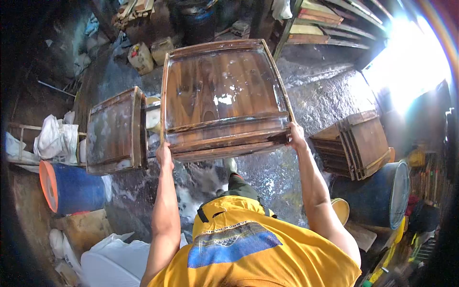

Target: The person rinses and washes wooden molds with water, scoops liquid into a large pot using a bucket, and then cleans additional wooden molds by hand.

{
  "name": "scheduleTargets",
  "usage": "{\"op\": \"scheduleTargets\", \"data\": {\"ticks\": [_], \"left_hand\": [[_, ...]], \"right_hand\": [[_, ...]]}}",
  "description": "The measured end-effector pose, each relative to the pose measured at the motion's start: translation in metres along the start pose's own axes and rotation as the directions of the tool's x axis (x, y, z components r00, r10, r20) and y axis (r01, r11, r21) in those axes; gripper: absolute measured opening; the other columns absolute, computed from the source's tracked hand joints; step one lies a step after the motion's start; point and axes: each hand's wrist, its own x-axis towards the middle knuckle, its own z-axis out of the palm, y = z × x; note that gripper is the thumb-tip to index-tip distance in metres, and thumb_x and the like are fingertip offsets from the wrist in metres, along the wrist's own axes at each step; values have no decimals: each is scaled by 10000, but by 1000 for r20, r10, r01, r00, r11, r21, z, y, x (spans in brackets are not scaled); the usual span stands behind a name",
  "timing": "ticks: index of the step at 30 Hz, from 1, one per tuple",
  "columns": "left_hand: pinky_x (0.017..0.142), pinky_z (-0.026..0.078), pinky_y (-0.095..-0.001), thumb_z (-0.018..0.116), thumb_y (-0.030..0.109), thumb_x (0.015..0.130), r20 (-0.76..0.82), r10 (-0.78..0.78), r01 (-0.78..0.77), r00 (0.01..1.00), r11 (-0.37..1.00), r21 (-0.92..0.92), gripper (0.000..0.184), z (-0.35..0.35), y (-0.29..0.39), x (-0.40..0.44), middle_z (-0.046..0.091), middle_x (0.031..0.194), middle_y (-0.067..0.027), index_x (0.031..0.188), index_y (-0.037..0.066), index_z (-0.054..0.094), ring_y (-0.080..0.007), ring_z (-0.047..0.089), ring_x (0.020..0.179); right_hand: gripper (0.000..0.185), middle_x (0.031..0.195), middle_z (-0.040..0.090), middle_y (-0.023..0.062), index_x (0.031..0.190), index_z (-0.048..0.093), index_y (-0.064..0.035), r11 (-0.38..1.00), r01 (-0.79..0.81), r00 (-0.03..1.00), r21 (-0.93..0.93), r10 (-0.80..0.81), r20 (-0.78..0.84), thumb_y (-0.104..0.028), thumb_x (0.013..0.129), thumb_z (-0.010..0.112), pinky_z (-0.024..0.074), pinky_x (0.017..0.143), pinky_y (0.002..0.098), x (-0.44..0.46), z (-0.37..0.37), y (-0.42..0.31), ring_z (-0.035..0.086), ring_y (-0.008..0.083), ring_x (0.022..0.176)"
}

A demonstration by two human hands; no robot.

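Observation:
A large wet wooden tray (pixel 205 91) with raised rims fills the middle of the view, its brown board glossy with water. Layered edges at its near side suggest more than one tray, but I cannot tell how many. My left hand (pixel 165 156) is closed round the near left corner. At the near right corner, my right hand (pixel 296 136) grips the rim, fingers partly hidden beneath. To the left stands a similar wooden tray (pixel 112 134), wet on top. On the right is a stack of wooden trays (pixel 366 141).
A blue drum with an orange rim (pixel 71 186) lies at left, and a larger blue barrel (pixel 377 193) at right. Jerrycans (pixel 140 58) stand at the back. White sacking (pixel 114 260) lies near my left arm. The dark floor (pixel 267 179) looks wet.

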Motion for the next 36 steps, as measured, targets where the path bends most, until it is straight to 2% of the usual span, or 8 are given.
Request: {"op": "scheduleTargets", "data": {"ticks": [18,22,24,26,28,32,33,36], "left_hand": [[525,414,-288,593,207,785,38,-95,98,995,989,-108,127,-13,0,-14,551,751,3,804,82,578,-126,529,598],[590,417,-287,613,179,734,95,-173,178,980,982,-56,169,-19,8,-11,579,748,-15,845,52,629,-141,560,658],[791,436,-357,685,244,747,110,14,-42,994,964,261,339,-18,30,-20,597,877,-79,982,8,625,-239,575,846],[875,405,-423,746,297,719,82,613,-522,786,586,620,489,-14,28,-13,588,997,-141,1076,3,588,-310,541,961],[890,391,-451,791,345,674,332,734,-728,592,311,611,608,-5,69,-22,560,1087,-170,1128,12,560,-346,506,1014],[875,367,-423,751,548,652,790,406,-875,459,55,481,656,22,107,-4,533,971,-119,1021,34,576,-291,480,1001],[844,426,-422,680,605,698,877,301,-895,373,-133,426,643,30,114,1,543,943,-128,971,33,575,-302,516,953],[762,486,-400,608,600,743,955,192,-943,227,-200,265,563,36,88,29,553,925,-110,897,61,558,-277,555,912]], "right_hand": [[118,672,535,38,834,575,-71,944,71,997,322,-58,-49,-176,784,550,482,466,319,-30,9,9,532,149,543],[312,893,569,61,1052,595,-14,998,-58,989,-37,53,-136,-187,792,594,525,756,428,-32,1,-7,569,188,819],[452,1026,598,107,1185,550,15,820,378,899,-429,-436,-40,-149,771,627,481,861,392,-6,-12,13,583,245,939],[482,1126,574,182,1197,550,-19,505,400,696,-764,-711,-105,-125,741,665,403,963,413,-35,10,-30,519,347,1094],[490,1113,579,170,1176,559,-21,326,528,610,-784,-788,84,-158,729,708,412,948,413,-56,36,-78,520,337,1083],[510,1040,586,141,1067,588,-33,115,743,585,-660,-589,557,-341,699,761,431,911,407,-41,67,-110,536,329,1027],[499,1019,584,141,1038,591,-41,50,732,624,-679,-448,640,-393,715,736,436,901,408,-33,72,-110,539,325,1019],[497,936,569,144,923,586,-67,-197,788,537,-583,-242,808,-551,811,572,479,795,425,-2,76,-94,572,321,942]]}}
